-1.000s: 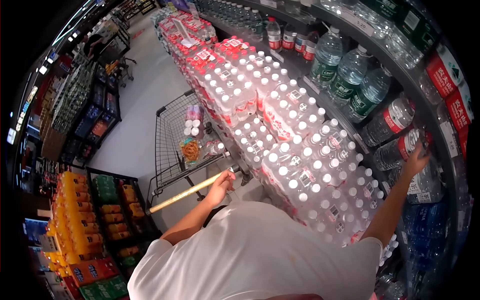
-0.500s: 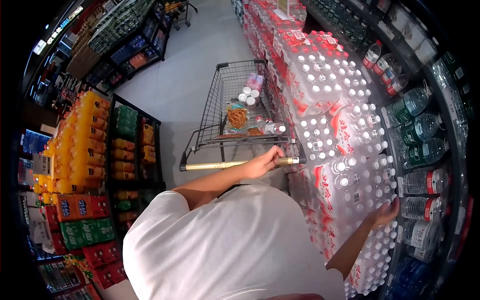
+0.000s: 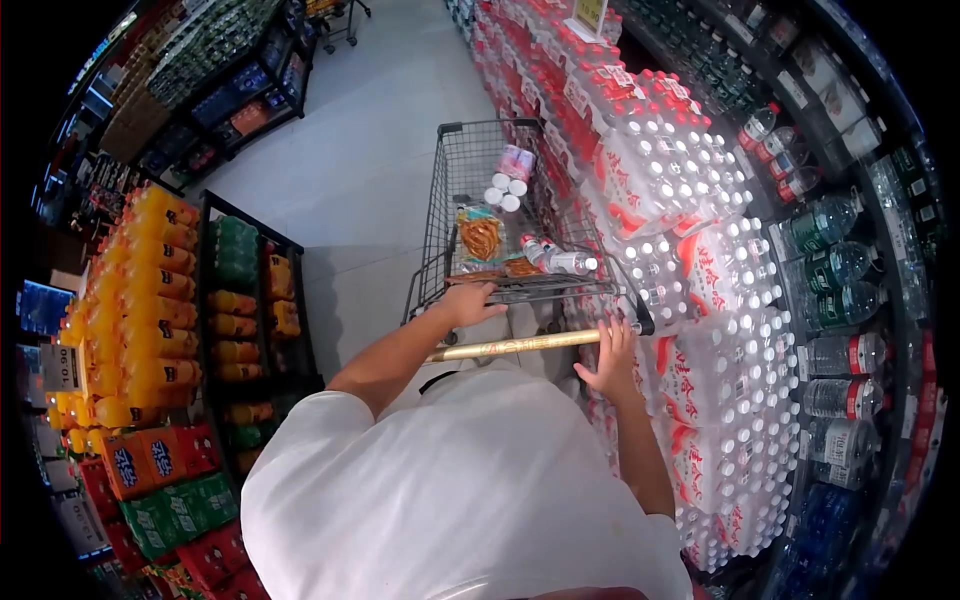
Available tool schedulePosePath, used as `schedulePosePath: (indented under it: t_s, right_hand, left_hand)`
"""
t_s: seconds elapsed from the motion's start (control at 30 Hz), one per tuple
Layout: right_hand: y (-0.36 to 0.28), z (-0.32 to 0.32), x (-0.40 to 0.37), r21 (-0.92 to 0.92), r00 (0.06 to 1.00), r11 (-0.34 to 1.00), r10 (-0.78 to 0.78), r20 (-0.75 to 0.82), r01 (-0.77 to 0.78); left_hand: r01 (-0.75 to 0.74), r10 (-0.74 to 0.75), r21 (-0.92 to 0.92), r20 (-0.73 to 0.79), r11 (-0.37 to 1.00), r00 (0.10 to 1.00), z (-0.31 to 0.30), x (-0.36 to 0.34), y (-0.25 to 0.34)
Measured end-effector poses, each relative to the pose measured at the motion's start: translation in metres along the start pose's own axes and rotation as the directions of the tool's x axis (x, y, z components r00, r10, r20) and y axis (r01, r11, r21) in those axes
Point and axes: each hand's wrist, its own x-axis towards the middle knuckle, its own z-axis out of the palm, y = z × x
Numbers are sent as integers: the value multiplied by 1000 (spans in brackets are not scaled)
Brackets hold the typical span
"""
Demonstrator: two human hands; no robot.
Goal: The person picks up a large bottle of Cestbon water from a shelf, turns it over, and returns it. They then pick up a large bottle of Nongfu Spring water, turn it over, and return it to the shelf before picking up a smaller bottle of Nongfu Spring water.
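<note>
A shopping cart [image 3: 440, 200] stands in front of me, its gold push bar [image 3: 520, 345] close to my body. My left hand [image 3: 468, 304] is over the basket's near edge, beyond the bar, its fingers stretched out and nothing in them. At the bar's right end is my right hand [image 3: 612, 358], fingers spread and thumb apart. Inside the cart lie a bag of brown snacks [image 3: 480, 238], clear bottles with white caps [image 3: 568, 262], a group of white-lidded containers [image 3: 506, 191] and a pink pack [image 3: 516, 161].
Shrink-wrapped water bottle packs [image 3: 715, 265] are piled along the cart's right side. Behind them, a shelf holds large water bottles [image 3: 832, 262]. On the left stand orange drink bottles [image 3: 160, 330] and boxed drinks [image 3: 150, 462]. Grey floor [image 3: 375, 130] runs ahead; another cart [image 3: 335, 22] is far off.
My right hand has come from beside the bottle packs to the bar's right end. My left hand has moved left, off the bar to the basket edge. The cart appears farther right, slightly turned.
</note>
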Motion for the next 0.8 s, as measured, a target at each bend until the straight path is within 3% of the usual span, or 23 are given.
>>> schedulePosePath:
  t_s: [0.07,0.43,0.73,0.8]
  right_hand:
    - [-16,9,-2,-111,997,991,80,23,-77]
    - [-51,34,-11,-69,984,985,164,71,-159]
    - [-75,32,-21,59,998,997,56,24,-58]
    - [-79,25,-13,107,995,989,101,-7,-100]
  left_hand:
    - [-35,36,-23,25,999,999,12,7,-16]
    - [7,-7,-30,-10,1000,1000,10,-28,-37]
    - [-35,31,-53,-72,998,997,7,-76,-64]
    - [-76,75,-21,-81,997,994,9,-83,-67]
